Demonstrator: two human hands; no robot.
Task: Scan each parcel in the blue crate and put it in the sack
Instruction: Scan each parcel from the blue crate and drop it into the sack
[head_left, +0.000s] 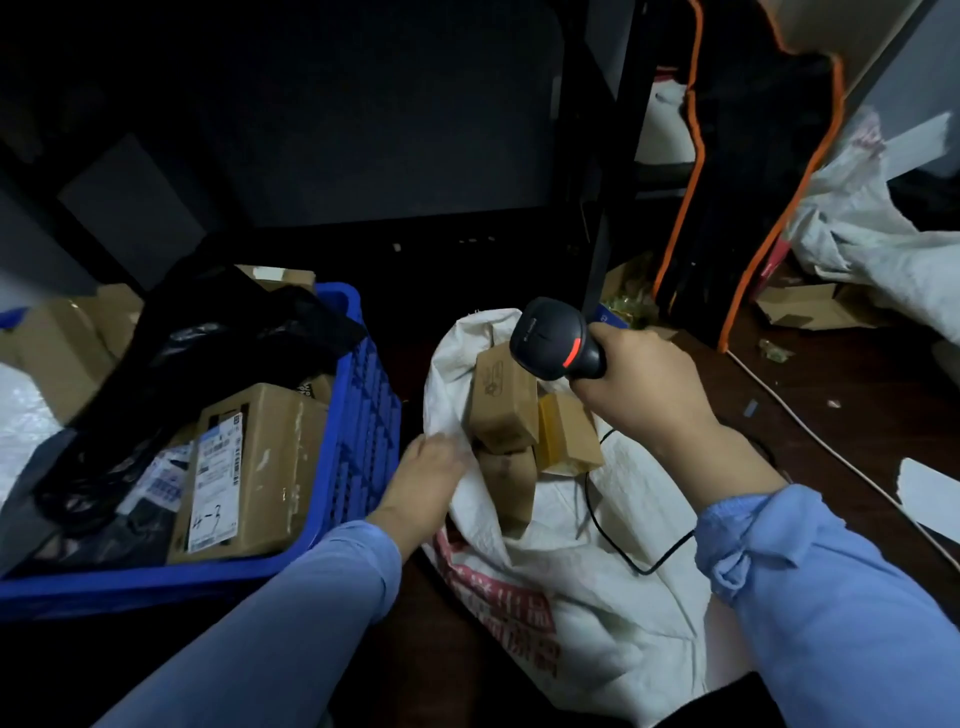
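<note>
Head view, right grip (641, 387) clutching scanner (553, 338) above sack (597, 597), left grip (428, 478) pinching its rim.

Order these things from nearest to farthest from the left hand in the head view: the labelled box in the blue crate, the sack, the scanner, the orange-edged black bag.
1. Sack: the left hand is on its rim.
2. Labelled box: to the left, in the blue crate.
3. Scanner: above the sack, in the right hand.
4. Orange-edged black bag: far back, on the right.
</note>
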